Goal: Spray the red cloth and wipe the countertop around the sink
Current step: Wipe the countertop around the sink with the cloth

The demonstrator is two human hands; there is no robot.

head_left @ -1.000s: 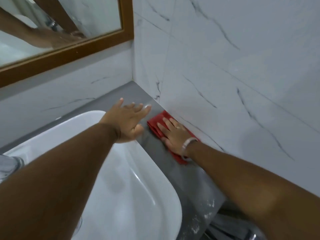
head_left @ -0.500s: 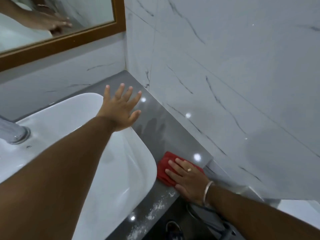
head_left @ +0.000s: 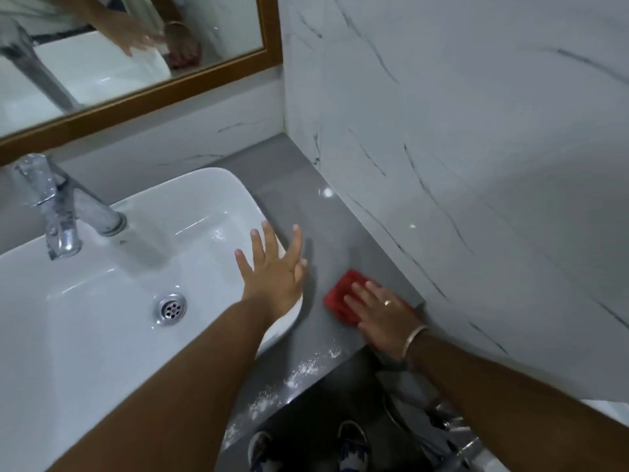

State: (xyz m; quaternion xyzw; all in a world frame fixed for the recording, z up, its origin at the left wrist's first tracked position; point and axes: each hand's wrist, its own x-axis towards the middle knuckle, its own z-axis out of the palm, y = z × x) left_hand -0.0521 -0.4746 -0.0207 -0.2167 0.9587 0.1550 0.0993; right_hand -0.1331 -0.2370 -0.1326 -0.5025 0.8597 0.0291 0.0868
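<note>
The red cloth (head_left: 341, 294) lies flat on the grey countertop (head_left: 296, 185), to the right of the white sink (head_left: 102, 294) and close to the counter's front edge. My right hand (head_left: 383, 313) presses down on the cloth, fingers flat and covering its near half. My left hand (head_left: 274, 269) rests with fingers spread on the sink's right rim, holding nothing. White powdery smears (head_left: 299, 371) lie along the counter's front edge.
A chrome faucet (head_left: 58, 206) stands at the back left of the sink. A marble-pattern wall (head_left: 476, 165) borders the counter on the right. A wood-framed mirror (head_left: 136, 97) hangs behind. Feet in sandals (head_left: 350, 437) and metal fittings (head_left: 452, 427) show below.
My right hand dragged the red cloth from the back of the counter by the wall toward the front edge. My left hand stayed open by the sink's right rim.
</note>
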